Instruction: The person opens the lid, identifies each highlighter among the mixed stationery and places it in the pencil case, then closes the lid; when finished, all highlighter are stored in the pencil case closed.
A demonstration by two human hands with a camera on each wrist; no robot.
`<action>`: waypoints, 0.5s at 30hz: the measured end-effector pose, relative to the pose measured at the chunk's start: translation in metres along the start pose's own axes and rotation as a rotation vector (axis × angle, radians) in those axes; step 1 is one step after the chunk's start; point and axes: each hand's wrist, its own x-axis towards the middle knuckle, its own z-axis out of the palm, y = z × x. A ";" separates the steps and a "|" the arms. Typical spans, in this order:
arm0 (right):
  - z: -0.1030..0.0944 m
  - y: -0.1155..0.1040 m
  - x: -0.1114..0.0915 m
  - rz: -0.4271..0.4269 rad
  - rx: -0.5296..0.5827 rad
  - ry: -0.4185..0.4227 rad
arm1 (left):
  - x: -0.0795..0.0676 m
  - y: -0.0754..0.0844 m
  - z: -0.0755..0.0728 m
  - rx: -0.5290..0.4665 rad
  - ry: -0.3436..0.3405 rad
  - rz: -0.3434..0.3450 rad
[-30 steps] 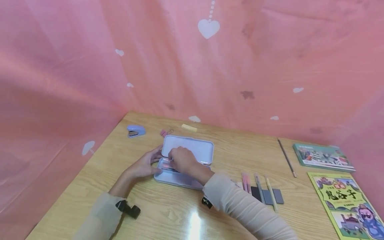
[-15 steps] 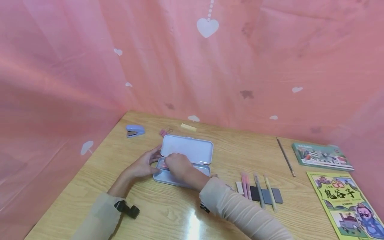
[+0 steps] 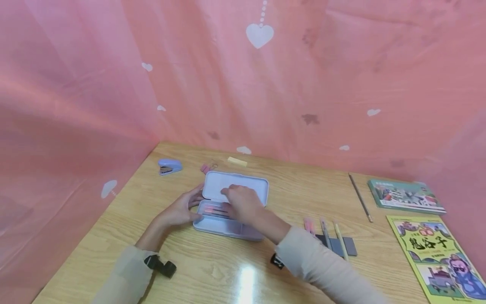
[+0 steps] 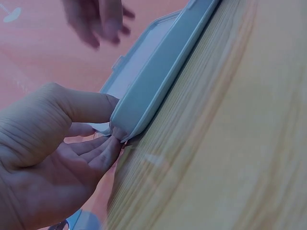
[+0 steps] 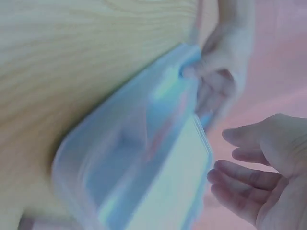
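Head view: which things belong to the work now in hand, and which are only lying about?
Seemingly in use: pencil case, slim items inside it, left hand, right hand.
Probably lying about: stapler, pink clip, yellow block, pencil, teal box, book; loose pens, unclear.

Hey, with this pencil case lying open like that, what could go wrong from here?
If the lid swings down, it might nip the left hand, which grips the pencil case at one end.

The right sleeve partly hides the pink pens in the head view, so moving that arm might knock them.
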 end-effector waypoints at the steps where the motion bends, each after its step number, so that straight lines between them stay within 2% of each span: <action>1: -0.005 0.006 -0.007 0.012 0.015 0.024 | 0.000 0.000 0.000 0.008 0.002 0.000; 5: -0.019 0.035 -0.037 0.086 0.064 0.101 | -0.002 0.001 -0.002 0.040 0.015 -0.015; 8: -0.027 0.058 -0.061 0.157 0.067 0.126 | -0.004 0.002 -0.003 0.042 0.022 -0.018; 15: -0.036 0.098 -0.109 0.277 0.063 0.110 | -0.009 -0.002 -0.009 0.053 0.026 -0.006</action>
